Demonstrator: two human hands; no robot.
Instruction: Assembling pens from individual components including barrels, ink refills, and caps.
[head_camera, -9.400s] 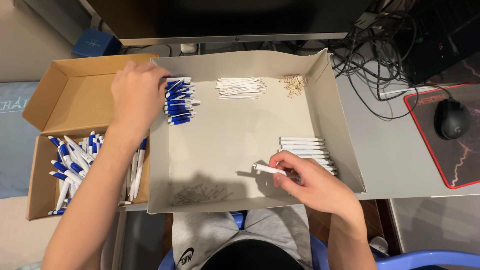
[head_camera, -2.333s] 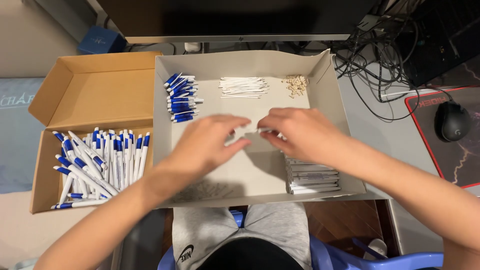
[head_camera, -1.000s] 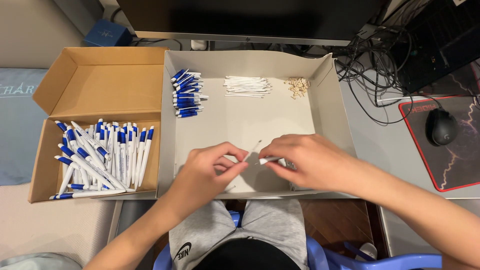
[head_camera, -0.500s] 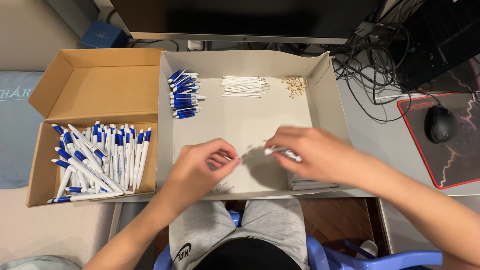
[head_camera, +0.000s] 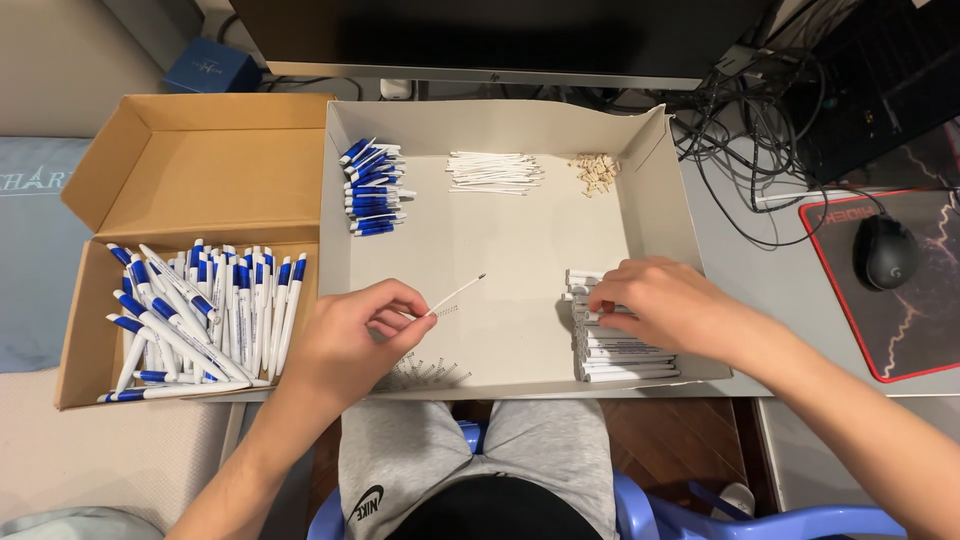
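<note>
My left hand (head_camera: 352, 340) pinches a thin white pen refill (head_camera: 455, 295) with a small spring on it, its tip pointing up and right over the grey tray (head_camera: 520, 240). My right hand (head_camera: 655, 300) rests on the stack of white pen barrels (head_camera: 620, 350) at the tray's front right, fingers touching the top barrel. Several loose springs (head_camera: 430, 372) lie by the tray's front edge, under my left hand.
The tray's back row holds blue pen caps (head_camera: 372, 187), white refills (head_camera: 495, 172) and small tan parts (head_camera: 596, 172). A brown cardboard box (head_camera: 210, 170) on the left holds several finished blue-and-white pens (head_camera: 200, 305). A mouse (head_camera: 886, 250) sits on a pad at right; cables lie behind.
My hands have come apart. The right hand moved right onto the stack of white barrels. The left hand stays near the tray's front with the refill in it.
</note>
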